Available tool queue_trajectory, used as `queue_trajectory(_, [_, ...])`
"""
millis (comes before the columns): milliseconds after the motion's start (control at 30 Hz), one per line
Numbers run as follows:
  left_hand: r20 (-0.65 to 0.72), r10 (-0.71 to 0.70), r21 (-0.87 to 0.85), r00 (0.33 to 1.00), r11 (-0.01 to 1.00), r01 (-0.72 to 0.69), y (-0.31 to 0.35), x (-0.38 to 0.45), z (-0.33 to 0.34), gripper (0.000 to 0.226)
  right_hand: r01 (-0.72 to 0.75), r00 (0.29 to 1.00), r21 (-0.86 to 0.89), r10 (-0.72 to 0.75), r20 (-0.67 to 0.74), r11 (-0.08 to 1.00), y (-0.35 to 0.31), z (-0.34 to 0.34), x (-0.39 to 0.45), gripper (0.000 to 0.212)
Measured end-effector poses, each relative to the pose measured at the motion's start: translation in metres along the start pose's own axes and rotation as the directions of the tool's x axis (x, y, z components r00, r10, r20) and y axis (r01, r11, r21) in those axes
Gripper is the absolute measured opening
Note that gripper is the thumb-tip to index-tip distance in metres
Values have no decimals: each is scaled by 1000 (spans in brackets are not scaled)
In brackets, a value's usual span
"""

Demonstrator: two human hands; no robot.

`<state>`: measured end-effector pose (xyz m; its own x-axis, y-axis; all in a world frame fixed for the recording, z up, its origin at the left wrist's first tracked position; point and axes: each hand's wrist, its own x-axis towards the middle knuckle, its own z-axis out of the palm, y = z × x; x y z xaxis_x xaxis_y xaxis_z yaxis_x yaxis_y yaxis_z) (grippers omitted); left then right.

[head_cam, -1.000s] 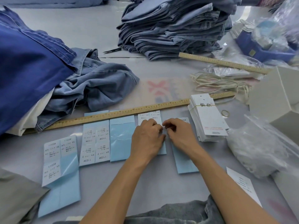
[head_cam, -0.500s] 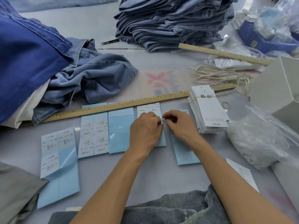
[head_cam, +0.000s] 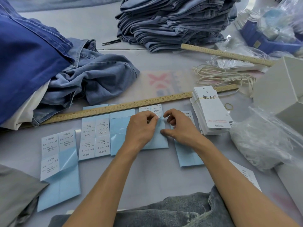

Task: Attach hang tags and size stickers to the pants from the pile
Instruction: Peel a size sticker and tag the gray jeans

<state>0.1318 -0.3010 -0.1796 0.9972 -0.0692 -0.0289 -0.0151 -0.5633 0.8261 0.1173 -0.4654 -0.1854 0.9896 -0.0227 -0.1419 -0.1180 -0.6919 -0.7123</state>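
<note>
Several light-blue size sticker sheets [head_cam: 95, 138] lie in a row below a long wooden ruler [head_cam: 114, 109]. My left hand [head_cam: 139, 128] pinches the edge of a white size sticker [head_cam: 157, 117] on the L sheet [head_cam: 157, 141]. Just right of it, my right hand [head_cam: 180, 128] has its thumb pressing on that sheet's blue backing and its fingers loosely curled, holding nothing. A banded stack of white hang tags [head_cam: 211, 112] sits right of my hands. Grey-blue pants [head_cam: 172, 210] lie at the near edge. The folded pants pile [head_cam: 172, 20] stands at the back.
Crumpled jeans [head_cam: 91, 79] and a dark blue garment [head_cam: 27, 54] fill the left. Cream strings [head_cam: 221, 76], a rubber band [head_cam: 228, 106], a plastic bag [head_cam: 265, 141] and a white box [head_cam: 282, 89] crowd the right. Thread snips [head_cam: 111, 42] and a second ruler [head_cam: 226, 54] lie farther back.
My hands have drawn slightly apart: the right fingers have come off the sticker, and the left now pinches its edge alone. The view has shifted a little.
</note>
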Motion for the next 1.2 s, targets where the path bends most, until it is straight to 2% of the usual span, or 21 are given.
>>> queue_trajectory(133, [-44,-36,-99,998,995,32,-4,3,-5,25,20,1000,-31,-20,7,999,-1,0,-1,49])
queue_trajectory(200, [-50,-81,-150,995,986,73,-7,6,-6,18,48,999,-71,-47,17,996,-2,-1,-1,47])
queue_trajectory(300, [-37,-131,-238,991,964,119,-9,7,-7,10,106,991,-102,-114,-70,989,-8,0,-2,25])
queue_trajectory(367, [-26,-123,-237,992,965,113,-10,7,-7,10,121,980,-63,-129,-154,991,-12,1,-2,9])
queue_trajectory(500, [28,-27,-110,999,993,30,-10,4,-8,7,70,979,49,-59,-194,996,-16,3,-2,13])
queue_trajectory(600, [98,51,58,994,997,-57,-12,2,-8,13,30,974,56,-16,-228,998,-13,2,0,11])
queue_trajectory(667, [100,121,150,988,979,-135,-12,0,-7,19,55,978,-59,-65,-197,997,-11,1,0,23])
queue_trajectory(733, [11,183,225,983,957,-180,-13,1,-9,23,93,989,-225,-117,-95,970,-8,2,1,39])
queue_trajectory(800, [-54,205,327,977,928,-177,-18,3,-14,26,106,990,-325,-131,-55,940,-6,5,3,38])
queue_trajectory(867, [-21,197,409,980,896,-171,-25,5,-18,29,111,986,-357,-148,-76,927,-5,7,4,34])
queue_trajectory(1000, [12,200,454,980,872,-184,-30,6,-19,26,129,981,-440,-180,-75,889,-4,7,7,31])
queue_trajectory(1200, [2,204,460,979,869,-182,-32,9,-18,26,142,975,-450,-204,-91,881,-8,8,8,32])
